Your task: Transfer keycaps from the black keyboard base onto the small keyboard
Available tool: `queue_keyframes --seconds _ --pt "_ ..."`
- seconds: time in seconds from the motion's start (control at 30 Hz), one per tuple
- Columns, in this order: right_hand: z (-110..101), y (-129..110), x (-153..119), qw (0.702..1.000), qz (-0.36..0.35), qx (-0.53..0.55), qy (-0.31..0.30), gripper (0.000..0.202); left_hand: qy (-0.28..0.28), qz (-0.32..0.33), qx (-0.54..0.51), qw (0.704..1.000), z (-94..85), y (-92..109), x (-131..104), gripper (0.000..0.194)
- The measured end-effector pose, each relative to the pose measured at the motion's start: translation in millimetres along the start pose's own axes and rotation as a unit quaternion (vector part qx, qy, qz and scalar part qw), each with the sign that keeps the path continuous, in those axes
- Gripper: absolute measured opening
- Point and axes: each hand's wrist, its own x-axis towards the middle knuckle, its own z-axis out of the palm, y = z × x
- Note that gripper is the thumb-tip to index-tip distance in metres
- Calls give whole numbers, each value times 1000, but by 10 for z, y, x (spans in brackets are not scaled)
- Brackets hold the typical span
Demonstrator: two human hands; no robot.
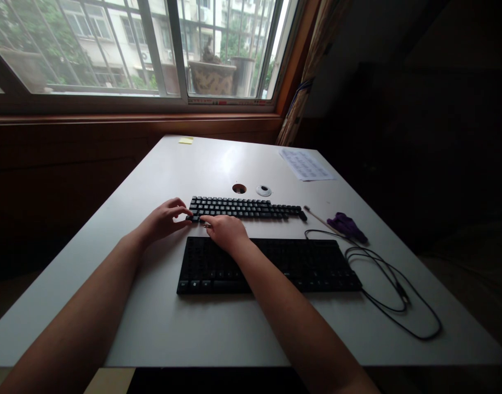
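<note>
Several black keycaps (234, 207) stand in close rows on the white desk (152, 312), behind a black keyboard (300, 265) whose upper part lacks caps in places. At the left end of the rows, my left hand (166, 216) has its thumb and forefinger on either side of a front-row keycap. My right hand (226, 231) is just beside it, above the keyboard's back edge, with its forefinger reaching to the front row. The other fingers are curled, and a small shiny bit shows under them, too small to name.
A black cable (398, 284) loops on the right. Near it lie a thin brush (316, 216) and a purple cloth (347, 225). Farther back are printed sheets (306, 164), a yellow sticky note (185, 140), a cable hole (239, 189) and its round cover (263, 190).
</note>
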Motion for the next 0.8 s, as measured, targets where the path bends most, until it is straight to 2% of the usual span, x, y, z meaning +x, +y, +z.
queue_keyframes --seconds 0.8 --pt "-34 -14 -19 1000 -7 -11 -1 40 0 1 10 1000 19 -16 -3 16"
